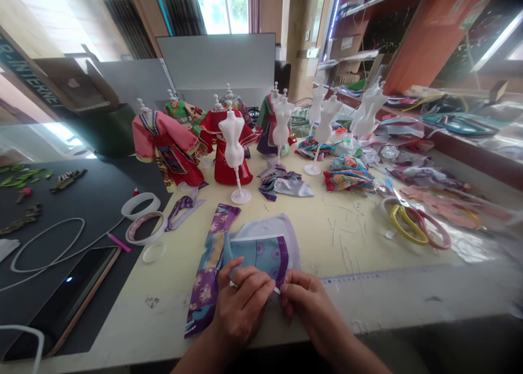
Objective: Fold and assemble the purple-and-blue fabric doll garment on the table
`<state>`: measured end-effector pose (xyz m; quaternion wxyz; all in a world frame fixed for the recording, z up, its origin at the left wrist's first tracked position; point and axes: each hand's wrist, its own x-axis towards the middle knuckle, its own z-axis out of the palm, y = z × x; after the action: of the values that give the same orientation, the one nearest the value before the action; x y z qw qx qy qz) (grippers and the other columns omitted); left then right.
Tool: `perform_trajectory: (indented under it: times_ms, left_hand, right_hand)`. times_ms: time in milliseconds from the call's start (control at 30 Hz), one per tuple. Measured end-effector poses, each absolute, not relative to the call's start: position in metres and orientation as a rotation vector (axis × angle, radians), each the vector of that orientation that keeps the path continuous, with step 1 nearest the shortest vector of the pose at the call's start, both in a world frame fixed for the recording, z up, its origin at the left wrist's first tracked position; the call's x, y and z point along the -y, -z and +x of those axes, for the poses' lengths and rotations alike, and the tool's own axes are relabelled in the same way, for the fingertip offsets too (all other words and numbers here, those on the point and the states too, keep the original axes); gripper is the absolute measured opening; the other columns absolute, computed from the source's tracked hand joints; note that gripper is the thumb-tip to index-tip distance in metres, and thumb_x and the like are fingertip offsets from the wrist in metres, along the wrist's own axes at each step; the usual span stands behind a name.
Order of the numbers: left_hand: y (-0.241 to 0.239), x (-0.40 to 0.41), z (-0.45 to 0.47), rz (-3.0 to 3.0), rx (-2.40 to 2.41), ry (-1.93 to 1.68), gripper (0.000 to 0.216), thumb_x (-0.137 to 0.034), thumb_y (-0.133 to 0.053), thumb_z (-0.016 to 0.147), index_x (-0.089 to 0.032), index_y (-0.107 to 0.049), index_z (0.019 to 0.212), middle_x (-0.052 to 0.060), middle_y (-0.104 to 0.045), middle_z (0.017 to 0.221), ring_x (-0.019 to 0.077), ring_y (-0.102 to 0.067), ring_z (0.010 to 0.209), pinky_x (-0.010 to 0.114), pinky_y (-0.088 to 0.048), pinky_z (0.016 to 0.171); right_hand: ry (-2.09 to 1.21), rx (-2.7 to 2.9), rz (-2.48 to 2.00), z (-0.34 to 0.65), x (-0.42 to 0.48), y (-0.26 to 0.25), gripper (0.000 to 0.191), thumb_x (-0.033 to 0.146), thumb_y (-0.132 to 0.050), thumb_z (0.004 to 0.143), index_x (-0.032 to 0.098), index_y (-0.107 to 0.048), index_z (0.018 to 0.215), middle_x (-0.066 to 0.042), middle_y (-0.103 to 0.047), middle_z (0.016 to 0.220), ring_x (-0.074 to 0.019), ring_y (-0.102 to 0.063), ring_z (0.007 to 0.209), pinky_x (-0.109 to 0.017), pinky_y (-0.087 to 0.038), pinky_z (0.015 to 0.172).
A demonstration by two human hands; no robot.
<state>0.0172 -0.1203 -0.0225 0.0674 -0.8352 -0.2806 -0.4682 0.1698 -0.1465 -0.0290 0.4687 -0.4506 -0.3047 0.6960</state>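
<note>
Blue and purple doll-garment fabric [261,257] lies at the table's front edge, with a white strip along its upper edge and a lavender piece [288,227] behind it. A long purple flowered band [206,276] runs down its left side. My left hand [245,295] is closed over the fabric's lower part, its fingertips at the lower right corner. My right hand [304,295] pinches that same corner, where a small white end shows between the two hands. What lies under my left palm is hidden.
White mini mannequins [232,140] and dressed ones [163,140] stand behind. Scissors [412,221] and a clear ruler [351,279] lie right. Tape rolls [145,227], a purple pen [119,243] and a phone [77,292] lie left. Fabric scraps [351,172] are piled at the back right.
</note>
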Motion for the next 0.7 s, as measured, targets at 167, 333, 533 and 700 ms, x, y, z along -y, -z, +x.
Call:
perform_trajectory:
  times_ms: [167, 333, 533, 700]
  left_hand:
    - [0.019, 0.124, 0.011, -2.627, 0.937, 1.376, 0.023, -0.005, -0.055, 0.078, -0.010, -0.060, 0.100, 0.009, -0.067, 0.087, 0.0208, -0.058, 0.086, 0.048, -0.040, 0.090]
    - [0.006, 0.134, 0.009, -2.584, 1.048, 1.481, 0.025, -0.003, -0.058, 0.074, -0.011, -0.060, 0.097, 0.009, -0.062, 0.089, 0.0205, -0.055, 0.087, 0.046, -0.042, 0.087]
    - [-0.007, 0.143, 0.020, -2.516, 1.168, 1.467, 0.016, -0.001, -0.059, 0.075, -0.014, -0.062, 0.083, 0.005, -0.063, 0.078, 0.0176, -0.054, 0.078, 0.038, -0.040, 0.081]
    - [-0.007, 0.142, 0.022, -2.576, 1.271, 1.436, 0.013, -0.004, -0.057, 0.077, -0.016, -0.061, 0.077, 0.002, -0.063, 0.071, 0.0161, -0.053, 0.071, 0.036, -0.039, 0.076]
  right_hand:
    - [-1.719, 0.693, -1.057, 0.169, 0.146, 0.028, 0.020, 0.019, -0.057, 0.073, 0.016, -0.048, 0.055, 0.004, -0.048, 0.045, -0.0076, -0.040, 0.045, -0.022, -0.030, 0.050]
    - [-1.626, 0.715, -1.096, 0.166, 0.149, 0.027, 0.020, 0.020, -0.059, 0.074, 0.016, -0.049, 0.057, 0.005, -0.048, 0.046, -0.0081, -0.041, 0.048, -0.022, -0.032, 0.052]
    - [-1.489, 0.882, -1.176, 0.163, 0.153, 0.025, 0.020, 0.020, -0.060, 0.076, 0.016, -0.052, 0.058, 0.005, -0.050, 0.050, -0.0090, -0.046, 0.052, -0.021, -0.036, 0.056]
    - [-1.541, 0.855, -1.122, 0.163, 0.154, 0.029, 0.019, 0.019, -0.060, 0.077, 0.016, -0.053, 0.060, 0.005, -0.052, 0.050, -0.0089, -0.047, 0.052, -0.021, -0.037, 0.057]
